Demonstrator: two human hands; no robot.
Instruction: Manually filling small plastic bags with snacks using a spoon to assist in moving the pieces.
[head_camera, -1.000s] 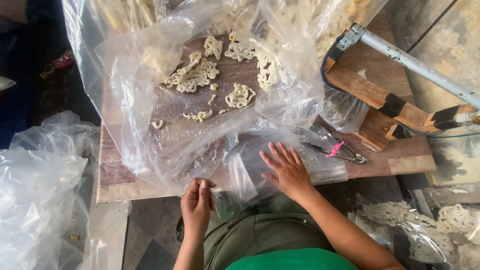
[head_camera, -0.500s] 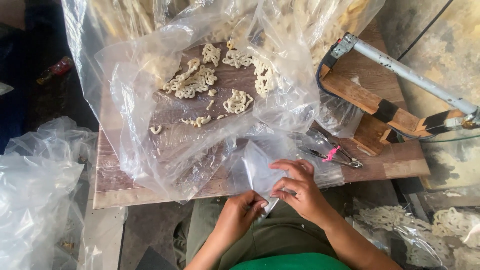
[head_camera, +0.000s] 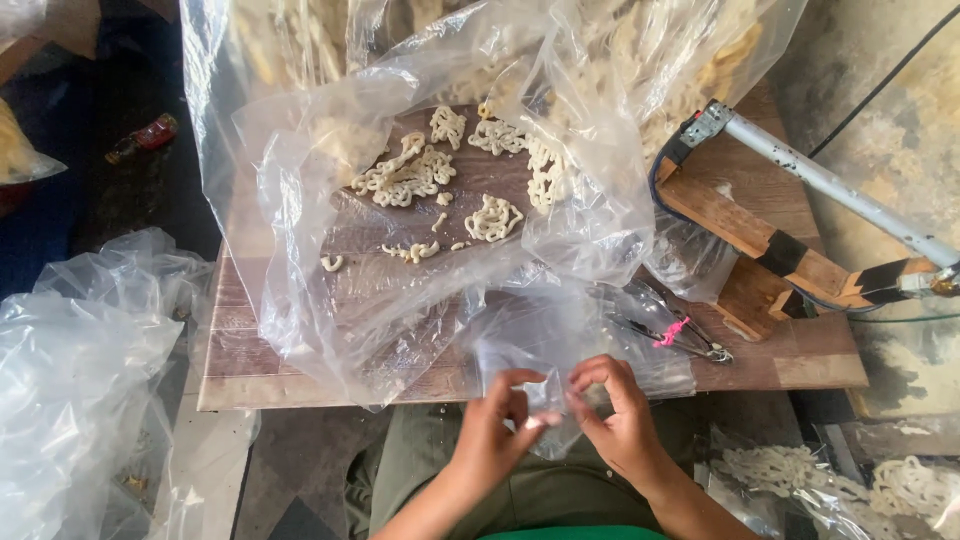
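At the table's near edge, my left hand (head_camera: 497, 432) and right hand (head_camera: 618, 425) had come together over my lap, each pinching the mouth of a small clear bag (head_camera: 530, 345) between thumb and fingers. A second before, the right hand had lain spread flat on the plastic while the left gripped a bag edge lower down; half a second before, both had closed on the bag and begun to lift it. Now the bag stood raised between my fingertips, its body hanging over the edge of the table (head_camera: 300, 375), its mouth being rubbed apart, by my reading, and nothing yet inside it. Just beyond my right hand lay metal tongs (head_camera: 668, 333) with a pink tie, untouched through all three moments. Farther on, the crackers (head_camera: 415, 180) sat loose on a big sheet of clear plastic (head_camera: 330, 300), pale and curled, none moved. To the far right stood a wooden sealer (head_camera: 760, 245) with its metal arm, well apart from both hands
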